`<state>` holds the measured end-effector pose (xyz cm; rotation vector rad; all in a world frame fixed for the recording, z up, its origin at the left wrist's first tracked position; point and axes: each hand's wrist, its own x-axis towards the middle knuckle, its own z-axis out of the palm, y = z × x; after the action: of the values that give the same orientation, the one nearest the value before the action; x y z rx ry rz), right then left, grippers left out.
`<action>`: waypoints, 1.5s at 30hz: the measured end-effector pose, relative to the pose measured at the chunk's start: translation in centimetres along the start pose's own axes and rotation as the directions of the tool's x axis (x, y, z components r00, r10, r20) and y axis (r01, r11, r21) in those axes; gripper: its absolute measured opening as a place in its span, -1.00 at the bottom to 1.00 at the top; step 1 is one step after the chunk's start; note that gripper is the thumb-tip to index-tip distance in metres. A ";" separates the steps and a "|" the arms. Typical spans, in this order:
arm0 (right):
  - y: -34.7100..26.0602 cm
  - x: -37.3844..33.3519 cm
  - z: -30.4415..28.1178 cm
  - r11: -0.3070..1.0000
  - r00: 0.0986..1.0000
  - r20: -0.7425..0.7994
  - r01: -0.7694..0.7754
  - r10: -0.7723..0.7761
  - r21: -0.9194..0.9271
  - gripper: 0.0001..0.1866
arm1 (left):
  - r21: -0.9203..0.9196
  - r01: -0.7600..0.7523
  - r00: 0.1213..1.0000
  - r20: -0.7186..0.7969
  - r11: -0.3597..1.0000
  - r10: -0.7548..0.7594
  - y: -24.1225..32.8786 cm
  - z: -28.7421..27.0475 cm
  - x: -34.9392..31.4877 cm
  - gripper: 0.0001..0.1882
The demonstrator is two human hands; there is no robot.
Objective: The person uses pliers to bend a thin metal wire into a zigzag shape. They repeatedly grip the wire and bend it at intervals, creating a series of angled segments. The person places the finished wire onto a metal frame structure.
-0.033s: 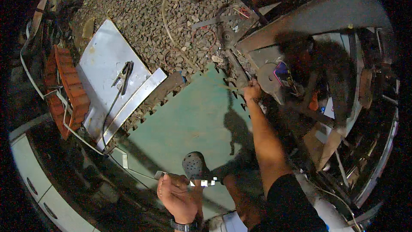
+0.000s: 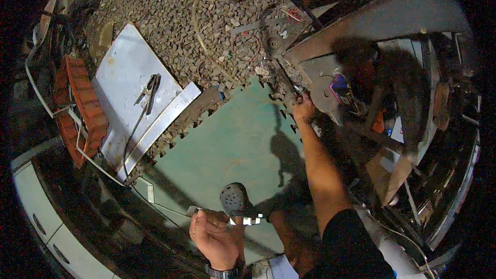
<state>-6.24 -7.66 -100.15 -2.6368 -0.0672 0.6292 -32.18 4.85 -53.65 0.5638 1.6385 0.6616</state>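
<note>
My right hand point(image 2: 304, 110) reaches out past the right edge of a green foam mat point(image 2: 222, 129) with toothed edges. Its fingers are closed, but what they grip is too small and dark to make out. A round grey disc point(image 2: 323, 94) lies just right of that hand, and a dark bar point(image 2: 285, 80) lies beyond its fingertips. Low in the view, my left hand point(image 2: 214, 243) is raised with its fingers curled. A small flat grey piece point(image 2: 192, 210) sticks out at its fingertips; the rest of it is hidden. A perforated dark clog point(image 2: 234, 199) shows beside this hand.
A white panel point(image 2: 132, 62) carries a clamp with a cable point(image 2: 148, 93). An orange ridged piece point(image 2: 81, 106) stands left of it. Gravel point(image 2: 160, 10) spreads beyond the mat. Scrap boards point(image 2: 390, 175) crowd the right, and a pale drawer cabinet point(image 2: 62, 243) the lower left.
A thin pale strip that pointed left from my right hand's fingers no longer shows there. That hand has shifted only slightly. My left hand stays in place.
</note>
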 end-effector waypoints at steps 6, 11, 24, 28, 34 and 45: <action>-5.9 0.2 -8.8 0.927 0.997 0.042 0.083 -0.072 -0.367 -0.62 | -0.085 0.107 0.991 0.095 0.991 -0.099 1.0 2.1 -0.6 -0.69; -5.9 -1.8 -9.6 0.987 0.984 -0.147 0.075 -0.096 -0.142 -0.75 | -0.195 -0.042 0.975 0.208 0.980 0.083 1.1 0.2 1.7 -0.66; -17.5 -39.8 -44.0 0.888 0.960 -0.125 0.281 -0.252 0.364 -0.66 | -0.476 0.087 0.810 0.546 0.875 0.216 15.3 3.2 -6.4 -0.61; -23.4 -45.3 -54.6 0.796 0.812 -0.094 0.583 -0.576 0.159 -0.68 | -0.425 0.083 0.720 0.651 0.902 0.240 21.4 3.6 -13.2 -0.62; -30.2 -50.0 -68.5 0.760 0.758 -0.155 0.648 -0.634 0.055 -0.69 | -0.375 0.040 0.564 0.773 0.926 0.289 29.8 2.6 -23.4 -0.60; -35.4 -58.0 -84.0 0.650 0.628 -0.550 0.736 -0.551 0.189 -0.71 | -0.205 0.046 0.371 0.912 0.978 0.174 31.8 3.8 -33.5 -0.70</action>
<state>-19.39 -16.96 6.71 -2.0476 -0.6722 -0.2223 -22.97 5.19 -8.23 0.6783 0.4298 0.3961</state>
